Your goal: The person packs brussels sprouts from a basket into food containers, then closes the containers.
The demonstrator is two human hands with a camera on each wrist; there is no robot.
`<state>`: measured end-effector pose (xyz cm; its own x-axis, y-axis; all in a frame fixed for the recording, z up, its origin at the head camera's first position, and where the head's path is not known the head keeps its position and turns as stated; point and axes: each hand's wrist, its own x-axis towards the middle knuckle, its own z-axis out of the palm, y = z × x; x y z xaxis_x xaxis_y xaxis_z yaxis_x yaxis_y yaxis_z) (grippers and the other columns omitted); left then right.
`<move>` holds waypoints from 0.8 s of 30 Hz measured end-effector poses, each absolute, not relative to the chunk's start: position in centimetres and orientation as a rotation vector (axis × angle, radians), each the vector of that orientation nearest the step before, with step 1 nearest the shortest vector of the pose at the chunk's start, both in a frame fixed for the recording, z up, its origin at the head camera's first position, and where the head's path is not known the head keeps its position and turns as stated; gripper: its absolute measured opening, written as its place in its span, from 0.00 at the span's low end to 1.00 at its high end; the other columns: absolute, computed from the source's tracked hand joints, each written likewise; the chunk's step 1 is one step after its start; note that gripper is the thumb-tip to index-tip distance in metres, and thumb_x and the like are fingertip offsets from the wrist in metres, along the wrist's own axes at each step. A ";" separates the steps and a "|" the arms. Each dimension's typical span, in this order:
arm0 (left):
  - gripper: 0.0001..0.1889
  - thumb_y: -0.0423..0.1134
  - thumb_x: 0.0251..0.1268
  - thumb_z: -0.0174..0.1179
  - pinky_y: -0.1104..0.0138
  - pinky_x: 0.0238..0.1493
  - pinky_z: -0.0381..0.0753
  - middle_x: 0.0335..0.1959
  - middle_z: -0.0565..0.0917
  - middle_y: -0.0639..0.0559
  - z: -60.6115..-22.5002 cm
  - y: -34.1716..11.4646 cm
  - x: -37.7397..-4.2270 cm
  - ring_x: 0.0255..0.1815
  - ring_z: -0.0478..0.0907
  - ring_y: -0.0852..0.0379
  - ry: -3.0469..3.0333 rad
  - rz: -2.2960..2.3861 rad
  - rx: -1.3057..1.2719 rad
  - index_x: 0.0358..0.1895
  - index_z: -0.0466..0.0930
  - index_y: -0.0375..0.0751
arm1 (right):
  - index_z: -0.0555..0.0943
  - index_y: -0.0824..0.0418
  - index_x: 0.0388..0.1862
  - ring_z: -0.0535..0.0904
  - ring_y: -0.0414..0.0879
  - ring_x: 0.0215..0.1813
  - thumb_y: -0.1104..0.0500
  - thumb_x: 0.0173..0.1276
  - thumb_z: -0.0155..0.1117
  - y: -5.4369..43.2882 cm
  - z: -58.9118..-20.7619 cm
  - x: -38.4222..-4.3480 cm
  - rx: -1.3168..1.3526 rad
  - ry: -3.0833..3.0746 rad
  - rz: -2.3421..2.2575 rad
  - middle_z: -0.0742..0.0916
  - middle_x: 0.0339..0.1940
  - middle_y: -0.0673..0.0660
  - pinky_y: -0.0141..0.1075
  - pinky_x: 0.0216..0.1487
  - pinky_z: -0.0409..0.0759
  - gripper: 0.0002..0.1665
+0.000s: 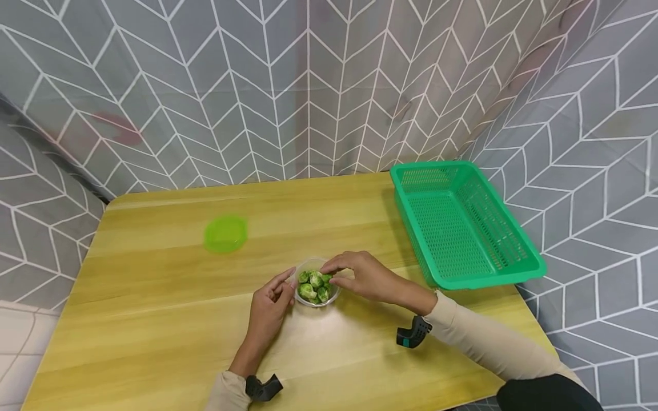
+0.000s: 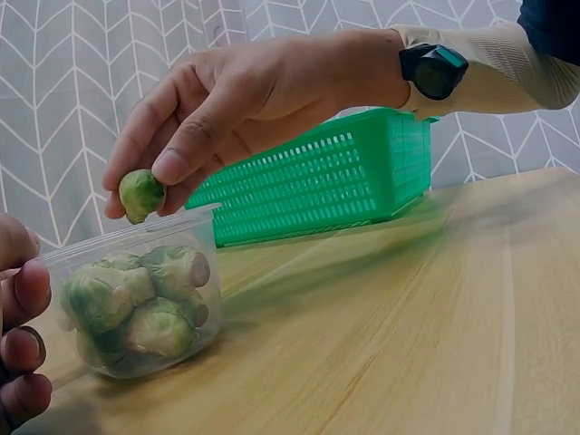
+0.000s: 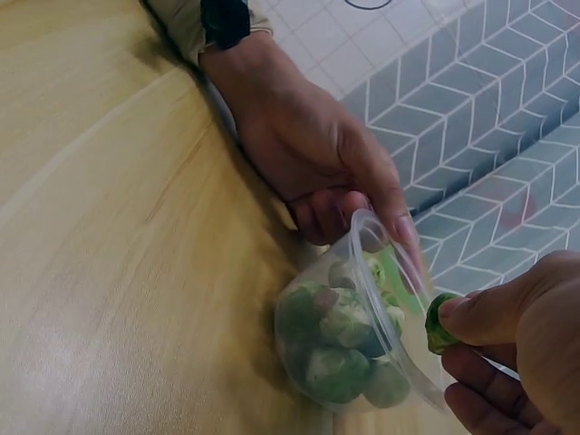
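Note:
A clear plastic tub (image 2: 201, 349) holding several Brussels sprouts (image 1: 308, 292) stands on the wooden table. My left hand (image 1: 270, 308) holds its left side, with fingers at the rim in the right wrist view. Above the tub's right rim, my right hand (image 1: 366, 276) pinches one Brussels sprout (image 2: 141, 195) between thumb and fingers. That held sprout also shows in the right wrist view (image 3: 440, 323), just outside the tub's mouth. From the head view the held sprout is partly covered by the fingers.
A green perforated plastic basket (image 1: 418, 228) stands on the right of the table (image 1: 154, 319). Farther back on the left lies a round, bright green lid-like disc (image 1: 225, 233). Grey patterned curtains (image 1: 288, 85) hang behind the table and on both sides.

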<state>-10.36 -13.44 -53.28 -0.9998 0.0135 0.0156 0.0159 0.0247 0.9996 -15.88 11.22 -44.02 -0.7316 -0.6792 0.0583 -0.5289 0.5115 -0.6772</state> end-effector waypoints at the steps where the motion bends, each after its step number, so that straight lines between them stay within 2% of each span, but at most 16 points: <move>1: 0.18 0.46 0.73 0.62 0.69 0.29 0.73 0.21 0.80 0.40 -53.3 -13.5 -10.3 0.23 0.76 0.51 -2.247 -2.190 -0.026 0.63 0.82 0.52 | 0.87 0.56 0.55 0.82 0.41 0.58 0.62 0.69 0.70 11.1 -44.1 -15.8 -1.042 2.552 -1.003 0.87 0.54 0.47 0.38 0.58 0.79 0.16; 13: 0.17 0.44 0.74 0.62 0.69 0.25 0.72 0.20 0.80 0.43 -53.5 -13.5 -9.8 0.21 0.74 0.53 -2.234 -2.193 -0.014 0.63 0.82 0.50 | 0.87 0.59 0.54 0.83 0.44 0.55 0.65 0.65 0.73 10.8 -45.0 -14.9 -1.280 2.680 -0.841 0.89 0.51 0.52 0.38 0.57 0.80 0.18; 20: 0.17 0.44 0.73 0.63 0.69 0.24 0.70 0.20 0.80 0.44 -53.2 -13.4 -9.8 0.21 0.73 0.53 -2.229 -2.197 0.002 0.62 0.82 0.50 | 0.87 0.61 0.53 0.83 0.45 0.54 0.67 0.63 0.74 10.7 -45.1 -14.8 -1.345 2.694 -0.838 0.89 0.51 0.53 0.38 0.56 0.80 0.18; 24: 0.18 0.44 0.73 0.63 0.69 0.25 0.70 0.21 0.80 0.42 -53.0 -13.4 -9.8 0.21 0.73 0.51 -2.233 -2.187 -0.012 0.62 0.82 0.49 | 0.86 0.61 0.53 0.83 0.45 0.55 0.67 0.64 0.73 10.6 -44.8 -14.8 -1.333 2.695 -0.822 0.89 0.51 0.53 0.38 0.58 0.79 0.18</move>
